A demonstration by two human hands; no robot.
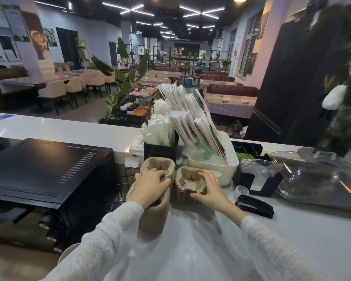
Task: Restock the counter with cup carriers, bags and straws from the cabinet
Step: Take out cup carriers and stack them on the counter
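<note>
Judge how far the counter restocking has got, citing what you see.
Done: straws fill the black holder and bags fill the white bin. In hand: left hand and right hand each settle a cup carrier stack. Left: nothing obvious; cabinet unseen.

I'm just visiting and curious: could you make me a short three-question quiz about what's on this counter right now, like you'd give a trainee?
1. True or false: both hands rest on stacks of pulp cup carriers.
2. What holds the paper bags? A) white bin B) black oven C) clear tray
3. What black tool lies just right of the right hand?

Key:
1. True: left hand on the taller carrier stack, right hand on the shorter stack.
2. A: paper bags stand in the white bin.
3. A stapler.
</note>
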